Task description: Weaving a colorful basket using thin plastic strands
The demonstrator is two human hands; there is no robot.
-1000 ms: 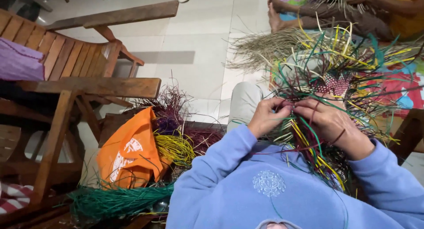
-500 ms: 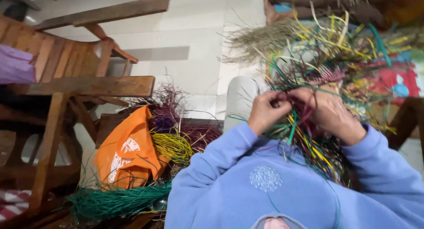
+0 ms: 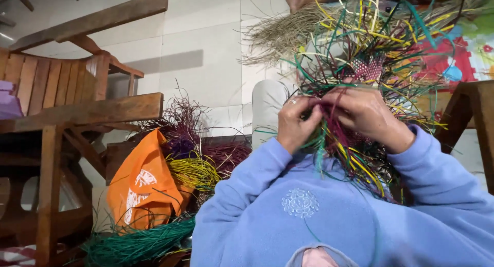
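Far left of my fingers stood a wooden chair [image 3: 77, 118]. Nearer, an orange bag [image 3: 141, 187] lay among yellow strands [image 3: 193, 172] and green strands [image 3: 139, 244]. My left hand [image 3: 297, 124] was pinched shut on the woven bundle of coloured strips [image 3: 360, 66], which rose just above both hands. My right hand [image 3: 368, 112] clasped the same bundle, its fingers [image 3: 342, 100] touching the left ones.
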